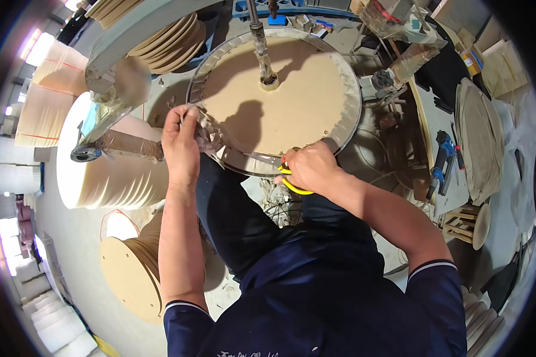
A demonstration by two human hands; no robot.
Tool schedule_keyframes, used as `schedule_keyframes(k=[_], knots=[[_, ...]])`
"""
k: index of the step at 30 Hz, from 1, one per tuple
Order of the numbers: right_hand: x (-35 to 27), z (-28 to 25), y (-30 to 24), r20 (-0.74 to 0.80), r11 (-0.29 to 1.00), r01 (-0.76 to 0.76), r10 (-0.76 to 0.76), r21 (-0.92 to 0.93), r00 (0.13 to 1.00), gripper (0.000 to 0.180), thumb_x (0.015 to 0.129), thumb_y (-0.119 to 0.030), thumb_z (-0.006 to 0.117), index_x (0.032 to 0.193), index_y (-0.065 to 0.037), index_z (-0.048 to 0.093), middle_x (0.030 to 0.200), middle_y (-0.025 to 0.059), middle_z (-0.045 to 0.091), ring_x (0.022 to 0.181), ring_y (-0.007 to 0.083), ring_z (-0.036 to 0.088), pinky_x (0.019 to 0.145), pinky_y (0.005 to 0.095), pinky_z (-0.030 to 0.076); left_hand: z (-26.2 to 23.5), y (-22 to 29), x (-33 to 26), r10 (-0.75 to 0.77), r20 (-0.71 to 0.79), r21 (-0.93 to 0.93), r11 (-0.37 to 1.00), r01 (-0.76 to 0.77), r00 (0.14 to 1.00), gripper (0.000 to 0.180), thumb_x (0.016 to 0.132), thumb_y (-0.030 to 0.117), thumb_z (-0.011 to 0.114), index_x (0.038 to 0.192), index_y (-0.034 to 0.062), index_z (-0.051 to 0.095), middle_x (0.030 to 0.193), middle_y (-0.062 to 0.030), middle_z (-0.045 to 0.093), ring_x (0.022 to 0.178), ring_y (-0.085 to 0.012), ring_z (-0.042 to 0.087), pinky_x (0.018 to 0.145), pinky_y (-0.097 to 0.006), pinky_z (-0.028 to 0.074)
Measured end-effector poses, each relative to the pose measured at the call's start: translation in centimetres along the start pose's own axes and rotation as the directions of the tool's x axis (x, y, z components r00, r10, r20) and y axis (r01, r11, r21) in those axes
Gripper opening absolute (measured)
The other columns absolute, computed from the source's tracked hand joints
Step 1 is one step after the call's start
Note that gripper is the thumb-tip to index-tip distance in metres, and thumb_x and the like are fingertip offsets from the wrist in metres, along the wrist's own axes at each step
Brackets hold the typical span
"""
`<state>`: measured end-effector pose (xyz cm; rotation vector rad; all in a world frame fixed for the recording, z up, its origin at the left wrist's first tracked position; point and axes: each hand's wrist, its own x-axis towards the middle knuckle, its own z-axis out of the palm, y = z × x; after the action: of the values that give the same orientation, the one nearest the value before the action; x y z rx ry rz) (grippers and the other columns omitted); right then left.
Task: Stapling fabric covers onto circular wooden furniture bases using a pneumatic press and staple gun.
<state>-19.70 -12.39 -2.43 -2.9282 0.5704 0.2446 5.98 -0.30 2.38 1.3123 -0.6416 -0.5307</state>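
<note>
Round disc (304, 77), pale, fabric-edged: directly ahead, at the wearer's twelve o'clock; central post (259, 44) meets it, probably holding it steady. Loose fabric strip (213, 135), disc's eight o'clock: pinched in left hand (181, 143), apparently for tension. Yellow-handled tool (296, 189), five o'clock: gripped in right hand (313, 168), kept at the edge, seemingly for close control. Board stack (174, 46): ten o'clock.

Round metal-rimmed stand (360, 98) with a tan disc (307, 95) and pale fabric edging (349, 95) on it
</note>
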Motion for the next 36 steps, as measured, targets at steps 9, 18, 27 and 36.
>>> schedule_keyframes(k=[9, 18, 27, 36], knots=[[-2.1, 0.1, 3.7, -0.153, 0.999, 0.050, -0.049, -0.001, 0.987, 0.065, 0.084, -0.073, 0.072, 0.098, -0.010, 0.075, 0.076, 0.0105, 0.076, 0.072, 0.0291, 0.077, 0.071, 0.0440, 0.056, 1.7, 2.1, 0.2, -0.001, 0.042, -0.120, 0.993, 0.006, 0.999, 0.008, 0.108, 0.012, 0.066, 0.112, 0.0054, 0.069, 0.100, 0.0047, 0.066, 0.090, -0.0028, 0.057, 0.083, -0.020, 0.046], [-3.3, -0.2, 5.3, -0.092, 0.988, 0.082, -0.095, -0.131, 0.991, 0.068, 0.080, -0.078, 0.071, 0.098, -0.012, 0.071, 0.072, 0.0065, 0.071, 0.071, 0.0221, 0.071, 0.083, 0.0384, 0.045, 3.9, 3.0, -1.0, -0.055, 0.167, -0.148, 0.986, 0.080, 0.984, 0.009, 0.108, 0.012, 0.066, 0.114, 0.0055, 0.068, 0.100, 0.0037, 0.068, 0.090, -0.0030, 0.059, 0.083, -0.020, 0.048], [-3.6, -0.2, 5.6, -0.269, 0.991, 0.097, -0.119, -0.092, 0.956, 0.062, 0.081, -0.074, 0.073, 0.094, -0.012, 0.073, 0.068, 0.0073, 0.072, 0.066, 0.0238, 0.072, 0.077, 0.0391, 0.048, 3.9, 6.6, -0.1, 0.020, 0.072, -0.122, 0.992, -0.011, 0.997, 0.010, 0.108, 0.013, 0.066, 0.114, 0.0051, 0.068, 0.096, 0.0039, 0.069, 0.084, -0.0028, 0.060, 0.073, -0.020, 0.049], [-2.2, 0.6, 4.2, -0.236, 0.994, 0.093, -0.104, -0.059, 0.966, 0.064, 0.083, -0.074, 0.071, 0.096, -0.012, 0.074, 0.068, 0.0082, 0.073, 0.066, 0.0273, 0.074, 0.074, 0.0401, 0.054, 3.7, 7.4, 0.4, 0.083, -0.032, -0.213, 0.973, -0.088, 0.996, 0.010, 0.107, 0.012, 0.066, 0.114, 0.0052, 0.069, 0.098, 0.0015, 0.070, 0.084, -0.0051, 0.063, 0.074, -0.020, 0.051]])
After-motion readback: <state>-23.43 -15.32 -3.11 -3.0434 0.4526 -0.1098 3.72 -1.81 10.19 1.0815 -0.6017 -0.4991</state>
